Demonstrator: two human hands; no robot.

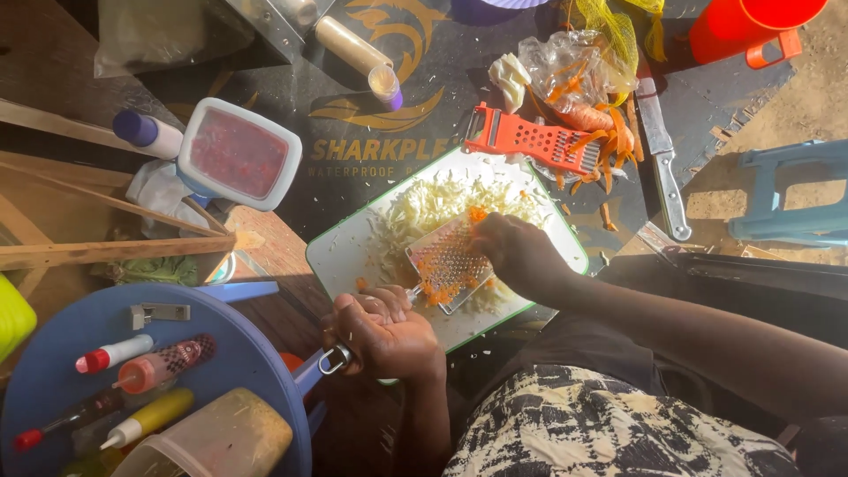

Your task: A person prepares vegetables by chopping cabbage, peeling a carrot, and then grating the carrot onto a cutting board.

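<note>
My left hand (382,331) grips the handle of a flat metal grater (446,261) that lies tilted over a white cutting board with a green rim (346,256). My right hand (515,250) presses a small piece of carrot (478,214) against the grater's upper end. Orange shreds cling to the grater and fall onto a pile of shredded cabbage (433,205) on the board.
An orange plastic grater (528,139), carrots with peelings (594,119) and a knife (662,155) lie beyond the board. A lidded tub of red sauce (237,152) stands at left. Squeeze bottles fill a blue basin (221,353). A red jug (746,26) and blue stool (795,190) are at right.
</note>
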